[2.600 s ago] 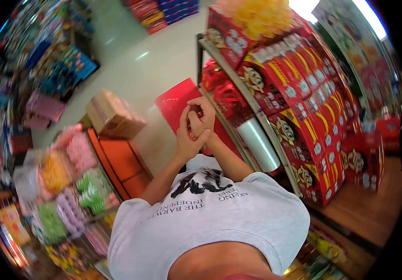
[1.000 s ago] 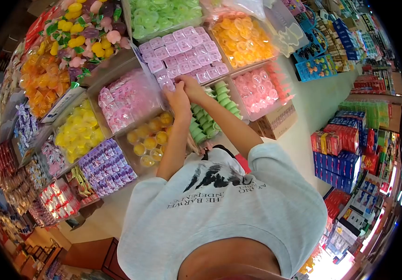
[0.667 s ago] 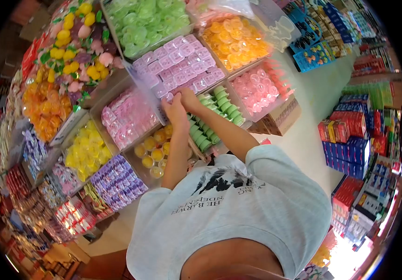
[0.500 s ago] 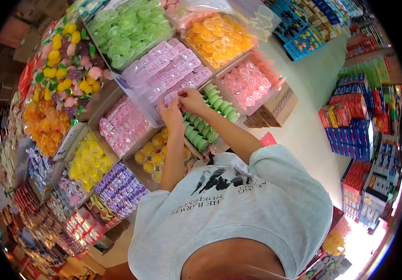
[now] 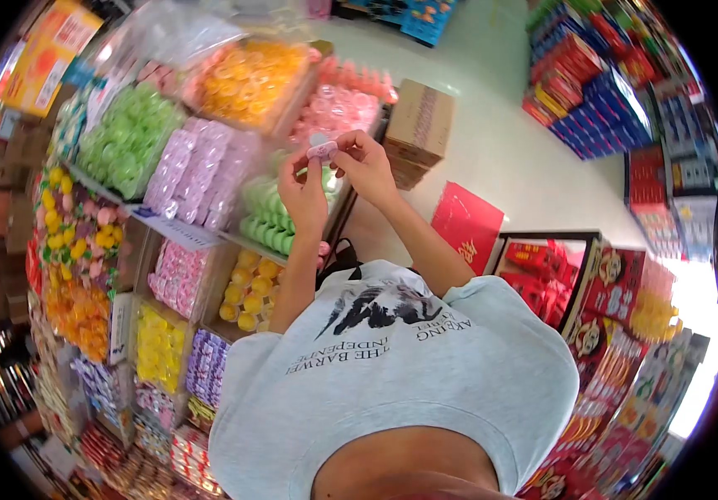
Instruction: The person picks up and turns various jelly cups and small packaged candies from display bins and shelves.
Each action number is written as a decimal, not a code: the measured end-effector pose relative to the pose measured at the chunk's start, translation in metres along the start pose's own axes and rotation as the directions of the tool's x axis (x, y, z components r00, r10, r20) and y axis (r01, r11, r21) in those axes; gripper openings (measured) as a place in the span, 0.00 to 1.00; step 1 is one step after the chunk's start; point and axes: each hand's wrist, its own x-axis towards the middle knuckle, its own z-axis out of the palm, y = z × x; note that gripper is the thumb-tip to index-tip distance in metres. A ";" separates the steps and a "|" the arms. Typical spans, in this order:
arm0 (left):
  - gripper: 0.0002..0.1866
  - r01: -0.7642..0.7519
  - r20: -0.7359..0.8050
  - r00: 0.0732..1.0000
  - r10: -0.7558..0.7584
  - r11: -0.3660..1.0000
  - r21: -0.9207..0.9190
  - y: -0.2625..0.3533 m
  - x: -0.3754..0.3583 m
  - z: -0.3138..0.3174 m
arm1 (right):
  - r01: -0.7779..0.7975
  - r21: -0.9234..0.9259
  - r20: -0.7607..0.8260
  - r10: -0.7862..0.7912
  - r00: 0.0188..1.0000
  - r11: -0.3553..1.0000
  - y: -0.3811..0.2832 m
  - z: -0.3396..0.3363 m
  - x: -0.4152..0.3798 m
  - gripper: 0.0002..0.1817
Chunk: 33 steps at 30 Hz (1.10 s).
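Between the fingertips of both hands is a small lilac piece [image 5: 323,151], its kind too small to make out; it looks like the lilac packed pieces in the bin. My left hand [image 5: 303,190] pinches one end and my right hand [image 5: 367,169] the other. Below them lies a bin of green curled pieces [image 5: 271,208], partly covered by my left hand. To the left are stacked rows of lilac packed pieces [image 5: 200,171]. Just beyond my hands sits a bin of pink pieces [image 5: 338,108].
Bins of orange pieces [image 5: 250,79], green pieces [image 5: 130,137] and yellow-orange round cups [image 5: 250,287] surround the spot. A cardboard box [image 5: 419,121] stands on the floor to the right, near a red sheet [image 5: 467,225]. Shelves of boxed goods [image 5: 600,108] line the right side.
My view has turned right, so the bins shift left. Both hands have come away from the lilac rows with the small piece, now held up above the green curled pieces.
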 end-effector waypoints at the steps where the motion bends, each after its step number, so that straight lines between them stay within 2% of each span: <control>1: 0.10 -0.029 0.060 0.998 0.026 0.999 0.043 0.003 -0.009 0.015 | 0.020 0.045 -0.037 -0.019 0.999 0.999 -0.012 -0.017 -0.012 0.09; 2: 0.10 -0.035 0.109 0.994 0.031 0.999 0.038 0.008 -0.019 0.031 | 0.048 0.088 -0.076 -0.041 0.996 0.995 -0.022 -0.035 -0.023 0.08; 4: 0.10 -0.010 0.242 0.969 0.057 0.982 -0.191 0.021 -0.042 0.069 | 0.120 0.102 -0.160 -0.102 0.982 0.988 -0.041 -0.073 -0.050 0.09; 5: 0.08 -0.005 0.282 0.956 0.075 0.971 -0.241 0.023 -0.056 0.087 | 0.133 0.137 -0.221 -0.100 0.970 0.982 -0.053 -0.090 -0.066 0.10; 6: 0.08 0.002 0.337 0.938 0.084 0.969 -0.248 0.028 -0.071 0.103 | 0.149 0.173 -0.280 -0.097 0.955 0.974 -0.063 -0.109 -0.083 0.11; 8: 0.06 0.032 0.486 0.866 0.117 0.957 -0.287 0.035 -0.101 0.131 | 0.221 0.123 -0.367 -0.163 0.916 0.968 -0.070 -0.148 -0.115 0.09; 10: 0.06 0.042 0.576 0.803 0.156 0.948 -0.315 0.044 -0.134 0.161 | 0.336 0.053 -0.453 -0.277 0.847 0.940 -0.075 -0.181 -0.151 0.07; 12: 0.05 0.054 0.647 0.732 0.213 0.929 -0.366 0.051 -0.172 0.186 | 0.379 0.013 -0.536 -0.314 0.784 0.925 -0.076 -0.210 -0.187 0.07; 14: 0.04 0.124 0.730 0.654 0.196 0.925 -0.359 0.050 -0.207 0.209 | 0.529 -0.064 -0.572 -0.466 0.675 0.846 -0.075 -0.238 -0.223 0.07; 16: 0.04 0.190 0.805 0.575 0.147 0.933 -0.306 0.051 -0.242 0.231 | 0.547 -0.091 -0.632 -0.473 0.614 0.832 -0.078 -0.264 -0.262 0.09; 18: 0.07 0.206 0.865 0.476 0.158 0.936 -0.285 0.044 -0.279 0.254 | 0.584 -0.239 -0.670 -0.567 0.479 0.775 -0.075 -0.290 -0.299 0.10; 19: 0.07 0.243 0.879 0.453 0.150 0.928 -0.284 0.045 -0.302 0.265 | 0.584 -0.232 -0.697 -0.552 0.458 0.778 -0.075 -0.302 -0.320 0.12; 21: 0.10 0.273 0.903 0.395 0.170 0.917 -0.292 0.050 -0.344 0.283 | 0.572 -0.292 -0.756 -0.551 0.353 0.766 -0.084 -0.316 -0.362 0.11; 28: 0.12 0.353 0.981 0.085 0.175 0.915 -0.194 0.074 -0.456 0.329 | 0.502 -0.454 -0.834 -0.549 0.052 0.736 -0.097 -0.359 -0.479 0.13; 30: 0.13 0.366 0.980 0.012 0.200 0.911 -0.191 0.066 -0.480 0.341 | 0.381 -0.534 -0.821 -0.570 -0.021 0.755 -0.096 -0.364 -0.504 0.13; 31: 0.13 0.377 0.976 -0.028 0.217 0.907 -0.191 0.066 -0.493 0.346 | 0.370 -0.543 -0.823 -0.566 -0.055 0.754 -0.096 -0.367 -0.514 0.13; 33: 0.14 0.396 0.967 -0.098 0.235 0.901 -0.179 0.060 -0.515 0.358 | 0.190 -0.585 -0.811 -0.564 -0.156 0.788 -0.096 -0.373 -0.532 0.13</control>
